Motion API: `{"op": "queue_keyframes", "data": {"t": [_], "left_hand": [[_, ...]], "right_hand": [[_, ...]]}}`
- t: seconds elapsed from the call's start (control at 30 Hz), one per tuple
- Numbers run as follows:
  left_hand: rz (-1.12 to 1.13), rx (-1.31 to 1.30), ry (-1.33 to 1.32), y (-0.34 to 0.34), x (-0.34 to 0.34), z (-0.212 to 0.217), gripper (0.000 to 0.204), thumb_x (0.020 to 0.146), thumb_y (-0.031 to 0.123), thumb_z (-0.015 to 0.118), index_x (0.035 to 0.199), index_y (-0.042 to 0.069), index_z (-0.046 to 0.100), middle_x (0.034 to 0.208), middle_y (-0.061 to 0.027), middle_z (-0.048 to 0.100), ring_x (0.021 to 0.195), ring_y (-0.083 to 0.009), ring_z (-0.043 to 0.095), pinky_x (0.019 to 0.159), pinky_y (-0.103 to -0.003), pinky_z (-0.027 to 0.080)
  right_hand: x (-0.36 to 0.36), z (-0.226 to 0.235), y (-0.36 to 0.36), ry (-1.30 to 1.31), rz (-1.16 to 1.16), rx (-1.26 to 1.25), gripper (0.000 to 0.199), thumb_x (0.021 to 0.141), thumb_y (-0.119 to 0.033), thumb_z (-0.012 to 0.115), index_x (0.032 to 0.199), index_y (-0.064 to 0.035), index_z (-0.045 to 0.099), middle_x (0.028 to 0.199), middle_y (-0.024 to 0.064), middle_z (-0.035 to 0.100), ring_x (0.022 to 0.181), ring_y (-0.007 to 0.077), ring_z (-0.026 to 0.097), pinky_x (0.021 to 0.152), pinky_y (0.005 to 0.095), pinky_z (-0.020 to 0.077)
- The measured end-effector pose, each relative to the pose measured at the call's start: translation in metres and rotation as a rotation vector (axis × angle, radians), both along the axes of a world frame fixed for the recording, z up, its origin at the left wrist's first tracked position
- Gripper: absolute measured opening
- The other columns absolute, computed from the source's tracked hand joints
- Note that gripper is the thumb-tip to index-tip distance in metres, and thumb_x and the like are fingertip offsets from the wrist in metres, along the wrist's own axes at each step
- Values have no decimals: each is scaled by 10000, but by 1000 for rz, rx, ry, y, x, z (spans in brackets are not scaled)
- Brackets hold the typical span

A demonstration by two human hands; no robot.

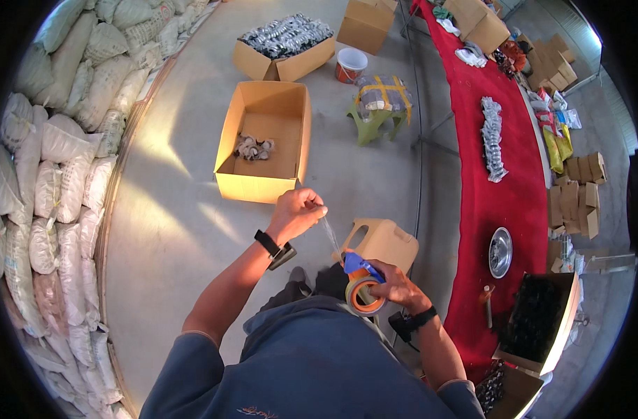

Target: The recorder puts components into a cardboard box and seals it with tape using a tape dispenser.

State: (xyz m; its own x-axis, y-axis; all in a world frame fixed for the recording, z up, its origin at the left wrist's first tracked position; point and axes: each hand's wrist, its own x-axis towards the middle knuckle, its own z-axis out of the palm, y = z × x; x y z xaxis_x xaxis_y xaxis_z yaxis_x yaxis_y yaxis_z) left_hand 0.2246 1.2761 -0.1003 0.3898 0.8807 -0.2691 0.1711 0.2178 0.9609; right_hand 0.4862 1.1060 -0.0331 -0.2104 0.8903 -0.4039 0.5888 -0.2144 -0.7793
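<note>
My right hand [397,285] grips a blue tape dispenser [361,266] with a roll of tape [364,297] on an orange core. A clear strip of tape [330,234] stretches from it up to my left hand [298,213], whose fingers pinch the free end. Just beyond my left hand an open cardboard box [259,187] stands on the floor. A small heap of pale and dark rounded pieces [254,148] lies inside it.
Behind that box sits another carton [305,66] filled with silvery wrapped pieces. A tan plastic stool [385,241] is close in front of me. To the right runs a red-covered table [476,230] bearing a metal bowl [500,253]. Stacked white sacks [67,174] line the left.
</note>
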Motion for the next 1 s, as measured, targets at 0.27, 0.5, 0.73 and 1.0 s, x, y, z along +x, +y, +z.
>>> {"op": "queue_keyframes", "data": {"t": [0.27, 0.5, 0.73, 1.0], "left_hand": [[-57, 262, 251, 47, 43, -36, 145, 852, 160, 770, 881, 26, 723, 707, -34, 684, 619, -103, 651, 586, -282, 535], [58, 274, 393, 114, 77, -55, 256, 863, 253, 813, 941, 21, 736, 786, -78, 733, 737, -175, 702, 706, -323, 557], [-31, 277, 797, 142, 26, -177, 200, 836, 257, 727, 872, 63, 691, 844, -164, 723, 865, -373, 717, 781, -443, 556], [-320, 20, 1034, 162, -15, -279, 471, 785, 375, 835, 1093, 32, 735, 1006, -202, 746, 1040, -387, 707, 936, -478, 560]], "right_hand": [[43, -32, 18, 835, -452, -744, 475, 842, -166, 711, 1280, 4, 639, 1104, 66, 700, 925, 167, 684, 848, 312, 556], [62, -66, 57, 1403, -572, -805, 789, 780, -199, 652, 1516, 3, 451, 1362, 179, 635, 1000, 253, 710, 852, 347, 575], [82, -133, 60, 1631, -843, -776, 855, 729, -306, 703, 1471, 57, 482, 960, 128, 693, 802, 248, 647, 678, 349, 502], [68, -154, 98, 1434, -1237, -687, 902, 666, -319, 728, 1454, 49, 487, 865, 55, 557, 730, 175, 490, 658, 296, 419]]}}
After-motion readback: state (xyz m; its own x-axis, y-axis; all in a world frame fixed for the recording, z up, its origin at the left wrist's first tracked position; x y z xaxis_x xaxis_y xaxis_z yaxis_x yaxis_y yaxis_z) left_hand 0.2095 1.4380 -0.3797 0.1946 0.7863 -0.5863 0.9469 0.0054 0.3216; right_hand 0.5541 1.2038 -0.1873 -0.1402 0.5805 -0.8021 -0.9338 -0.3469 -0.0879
